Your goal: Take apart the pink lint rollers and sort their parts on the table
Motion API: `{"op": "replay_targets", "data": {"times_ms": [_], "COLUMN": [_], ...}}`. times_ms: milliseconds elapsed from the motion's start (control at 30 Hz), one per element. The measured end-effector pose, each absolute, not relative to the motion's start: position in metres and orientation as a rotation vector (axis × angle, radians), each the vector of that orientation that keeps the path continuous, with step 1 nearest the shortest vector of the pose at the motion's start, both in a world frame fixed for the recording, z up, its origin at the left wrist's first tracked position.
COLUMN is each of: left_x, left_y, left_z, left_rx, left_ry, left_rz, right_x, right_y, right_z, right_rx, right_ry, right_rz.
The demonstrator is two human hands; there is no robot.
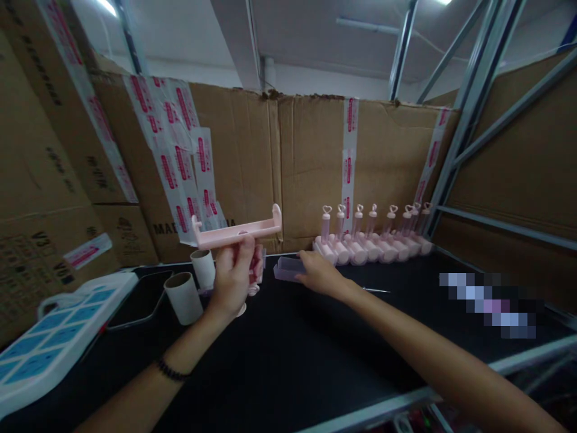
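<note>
My left hand (234,273) is closed on a long pink plastic bracket (238,233) with upright ends, raised above the black table (288,355). Thumb and fingers pinch it near its middle. Beyond and below that hand lie small pink parts (253,290), partly hidden by it. My right hand (320,273) has its fingers around the right end of a translucent lilac plastic box (288,269), which is at the table's surface near the back. To the right of the right hand stands a row of several pink pieces (356,249) with clear tubes and heart-shaped tops.
Two cardboard tubes (183,299) stand left of my left hand. Farther left are a phone-like black slab (139,300) and a white power strip (58,331) with blue sockets. A thin metal tool (377,290) lies by my right forearm. Cardboard walls (311,162) close off the back.
</note>
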State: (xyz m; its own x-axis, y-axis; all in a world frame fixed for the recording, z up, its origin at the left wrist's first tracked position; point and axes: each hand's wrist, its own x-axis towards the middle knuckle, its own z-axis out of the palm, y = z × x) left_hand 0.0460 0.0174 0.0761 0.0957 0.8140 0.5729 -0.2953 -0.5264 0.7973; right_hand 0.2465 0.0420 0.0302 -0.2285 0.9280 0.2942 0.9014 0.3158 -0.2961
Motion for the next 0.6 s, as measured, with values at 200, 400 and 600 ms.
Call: {"op": "replay_targets", "data": {"times_ms": [200, 400, 600], "left_x": [0.043, 0.046, 0.053], "left_y": [0.018, 0.012, 0.007], "left_z": [0.057, 0.054, 0.034], "left_rx": [1.607, 1.703, 1.971], "left_ry": [0.579, 0.670, 0.729], "left_rz": [1.521, 1.560, 1.591], "right_x": [0.235, 0.279, 0.365], "right_y": [0.090, 0.071, 0.016], "right_z": [0.036, 0.049, 0.026], "right_rx": [-1.548, -1.499, -1.685], "right_ry": [-2.242, -2.271, -2.309], "right_rz": [0.106, 0.101, 0.196]}}
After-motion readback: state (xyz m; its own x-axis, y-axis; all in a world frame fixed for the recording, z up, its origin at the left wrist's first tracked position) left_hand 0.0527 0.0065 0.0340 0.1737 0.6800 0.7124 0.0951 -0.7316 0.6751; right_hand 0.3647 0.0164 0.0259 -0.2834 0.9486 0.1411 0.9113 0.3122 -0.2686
